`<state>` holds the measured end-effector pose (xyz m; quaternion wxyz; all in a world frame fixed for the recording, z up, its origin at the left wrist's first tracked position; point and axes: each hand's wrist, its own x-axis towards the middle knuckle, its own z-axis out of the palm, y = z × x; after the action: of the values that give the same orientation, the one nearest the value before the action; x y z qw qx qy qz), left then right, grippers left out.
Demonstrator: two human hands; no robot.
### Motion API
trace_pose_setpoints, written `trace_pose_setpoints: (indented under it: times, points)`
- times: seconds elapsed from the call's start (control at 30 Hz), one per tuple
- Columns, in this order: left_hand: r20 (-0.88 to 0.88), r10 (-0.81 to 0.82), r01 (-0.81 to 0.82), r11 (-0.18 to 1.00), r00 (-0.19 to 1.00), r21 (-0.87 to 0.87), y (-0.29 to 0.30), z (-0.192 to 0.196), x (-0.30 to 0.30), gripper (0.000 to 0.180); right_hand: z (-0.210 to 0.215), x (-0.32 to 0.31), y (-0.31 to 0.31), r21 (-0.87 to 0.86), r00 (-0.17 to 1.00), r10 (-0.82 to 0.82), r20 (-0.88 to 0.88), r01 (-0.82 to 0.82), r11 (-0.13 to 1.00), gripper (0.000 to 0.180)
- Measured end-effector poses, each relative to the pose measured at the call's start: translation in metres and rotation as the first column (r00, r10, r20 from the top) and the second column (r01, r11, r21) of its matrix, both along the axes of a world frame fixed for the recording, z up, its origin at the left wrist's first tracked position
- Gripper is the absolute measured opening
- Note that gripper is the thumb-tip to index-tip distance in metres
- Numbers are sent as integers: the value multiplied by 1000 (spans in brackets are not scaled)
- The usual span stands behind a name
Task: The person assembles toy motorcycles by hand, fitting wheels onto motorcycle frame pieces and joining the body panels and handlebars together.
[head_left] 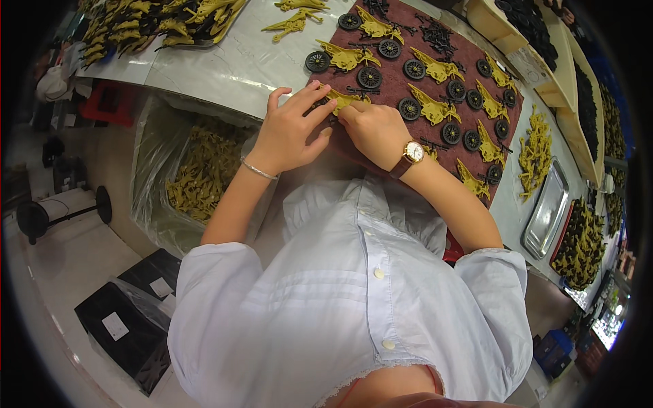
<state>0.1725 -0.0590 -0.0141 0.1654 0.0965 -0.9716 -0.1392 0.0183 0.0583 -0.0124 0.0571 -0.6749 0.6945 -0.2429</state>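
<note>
Yellow toy part [342,100] pinched between both hands

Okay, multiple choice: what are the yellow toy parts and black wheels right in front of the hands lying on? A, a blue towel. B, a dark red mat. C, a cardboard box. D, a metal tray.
B: the yellow toy parts and black wheels lie in rows on a dark red mat, where the left hand and right hand work on one piece; the metal tray sits off to the right.
</note>
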Motion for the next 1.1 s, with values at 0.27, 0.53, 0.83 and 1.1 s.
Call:
trace_pose_setpoints:
  times: [0.27, 0.53, 0.83, 1.1]
  points:
    - [-222, 75, -63, 996, 972, 60, 21, 21, -19, 34, 30, -28, 32, 146, 206, -152, 967, 43, 988, 33]
    - [-360, 40, 188, 794, 932, 577, 75, 23, -65, 19, 46, -27, 63, 179, 161, -210, 964, 185, 966, 44]
    - [-308, 12, 252, 547, 951, 799, 92, 20, -80, 14, 22, -42, 93, 210, -6, -213, 977, 202, 957, 45]
    - [-316, 143, 307, 79, 938, 948, 98, 22, -83, 28, 9, -53, 110, 137, -312, -57, 948, 238, 962, 28]
